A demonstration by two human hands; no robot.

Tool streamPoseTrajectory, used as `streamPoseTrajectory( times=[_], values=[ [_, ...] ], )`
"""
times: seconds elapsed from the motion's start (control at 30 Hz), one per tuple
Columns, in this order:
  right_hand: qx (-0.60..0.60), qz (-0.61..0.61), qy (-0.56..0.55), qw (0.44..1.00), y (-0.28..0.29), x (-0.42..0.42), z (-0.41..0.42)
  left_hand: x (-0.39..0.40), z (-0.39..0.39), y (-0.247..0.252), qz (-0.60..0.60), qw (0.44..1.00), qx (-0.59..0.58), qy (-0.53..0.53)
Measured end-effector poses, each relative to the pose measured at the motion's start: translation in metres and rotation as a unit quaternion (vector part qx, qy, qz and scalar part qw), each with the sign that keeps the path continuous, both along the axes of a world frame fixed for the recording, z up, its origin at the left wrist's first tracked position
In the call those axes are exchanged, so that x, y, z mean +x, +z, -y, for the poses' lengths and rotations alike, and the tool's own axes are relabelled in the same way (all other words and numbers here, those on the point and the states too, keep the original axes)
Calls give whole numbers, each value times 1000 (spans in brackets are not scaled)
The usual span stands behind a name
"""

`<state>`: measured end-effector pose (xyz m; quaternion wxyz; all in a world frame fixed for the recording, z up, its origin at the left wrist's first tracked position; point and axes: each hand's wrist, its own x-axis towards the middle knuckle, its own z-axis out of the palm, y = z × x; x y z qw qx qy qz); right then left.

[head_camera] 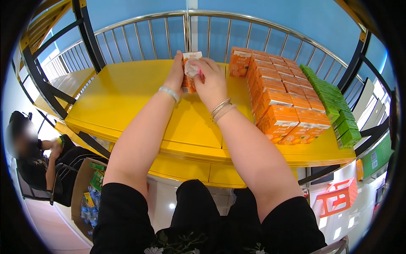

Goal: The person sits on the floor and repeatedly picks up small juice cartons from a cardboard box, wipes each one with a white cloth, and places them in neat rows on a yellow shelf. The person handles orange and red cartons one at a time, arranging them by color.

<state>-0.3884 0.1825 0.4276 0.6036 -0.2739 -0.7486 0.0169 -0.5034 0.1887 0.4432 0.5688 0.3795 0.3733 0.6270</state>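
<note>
An orange and white drink carton (189,85) is at the back middle of the yellow metal shelf (127,92). My left hand (175,73) holds it by its left side. In my right hand (212,79) is a crumpled white cloth or tissue (192,68) with a bit of pink, pressed on the carton's front face. To the right, rows of orange drink cartons (279,85) are packed side by side, with one carton (240,62) at their back left corner. Beyond them runs a block of green cartons (330,95).
A steel railing (219,13) borders the shelf's back; black posts (88,38) flank it. At lower left, a cardboard box (79,187) holds bottles and green packs beside a seated person (41,158). A pink plastic stool (337,197) stands on the floor at right.
</note>
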Motion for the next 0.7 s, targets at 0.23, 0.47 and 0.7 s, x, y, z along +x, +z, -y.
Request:
streamPoseTrajectory(
  times=[0.23, 0.47, 0.7],
  values=[
    [-63, 83, 21, 994, -8, -3, 3, -14, -11, -7, 54, 996, 2, 77],
    [-146, 35, -3, 989, -15, -5, -6, -21, -17, -8, 60, 993, 17, 101],
    [-124, -85, -88, 985, -24, 1, -28, -3, -7, -5, 45, 999, 4, 15]
  ],
)
